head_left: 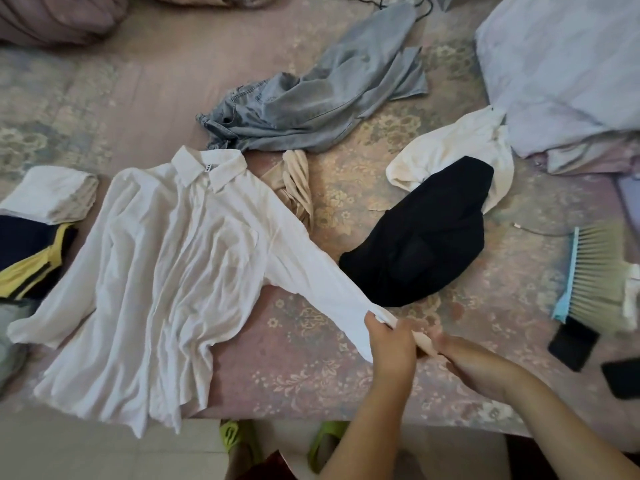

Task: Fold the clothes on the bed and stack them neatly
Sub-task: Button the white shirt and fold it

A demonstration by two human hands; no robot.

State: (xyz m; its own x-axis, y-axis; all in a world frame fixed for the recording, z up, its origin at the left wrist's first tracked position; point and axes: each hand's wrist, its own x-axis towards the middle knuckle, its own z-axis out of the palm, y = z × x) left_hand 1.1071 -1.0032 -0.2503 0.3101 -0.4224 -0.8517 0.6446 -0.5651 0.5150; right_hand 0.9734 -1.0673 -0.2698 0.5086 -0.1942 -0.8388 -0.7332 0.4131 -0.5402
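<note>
While the white long-sleeved collared shirt lies spread front-up on the pink floral bedspread, its collar toward the far side and its hem hanging slightly over the near edge, both hands meet at the cuff of the sleeve stretched out to the right. The left hand grips the cuff end with curled fingers, and the right hand pinches the same cuff from the right, the two hands touching each other. At the left edge a small stack holds a folded white cloth on top of a navy and yellow garment. Far of the shirt lies a crumpled pair of light blue jeans, and a twisted beige garment sits just beside the shirt's right shoulder. To the right, a black garment lies partly over a crumpled cream-white top. A light blue hand brush with pale bristles and a black phone rest near the right edge, and green slippers show on the floor below the bed.
</note>
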